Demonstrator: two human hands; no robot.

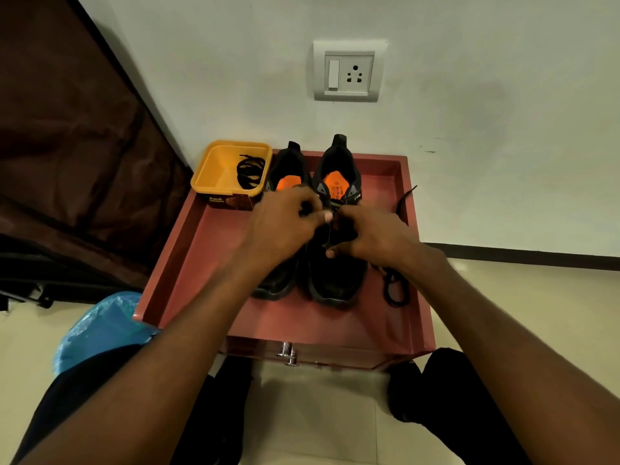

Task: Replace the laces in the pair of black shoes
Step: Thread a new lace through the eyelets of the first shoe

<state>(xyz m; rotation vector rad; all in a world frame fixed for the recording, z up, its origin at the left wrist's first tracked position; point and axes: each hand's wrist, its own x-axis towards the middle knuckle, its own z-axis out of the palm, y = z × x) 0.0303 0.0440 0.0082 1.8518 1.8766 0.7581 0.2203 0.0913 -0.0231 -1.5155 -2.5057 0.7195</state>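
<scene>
Two black shoes with orange insoles stand side by side on a reddish-brown cabinet top point(214, 263), toes towards me. Both hands work over the right shoe point(339, 276). My left hand point(285, 223) pinches a black lace at the shoe's eyelets. My right hand point(372, 236) has its fingers curled on the lace there too. The left shoe point(285, 176) is partly hidden under my left hand. A loose stretch of black lace point(396, 286) trails on the top to the right of the shoes. Another coiled black lace point(250, 171) lies in a yellow tub point(214, 172).
The yellow tub stands at the cabinet's back left corner against the white wall. A wall socket point(349, 72) is above. A blue plastic bag point(100, 330) lies on the floor at the left, beside dark fabric. A drawer knob point(288, 354) sticks out at the front.
</scene>
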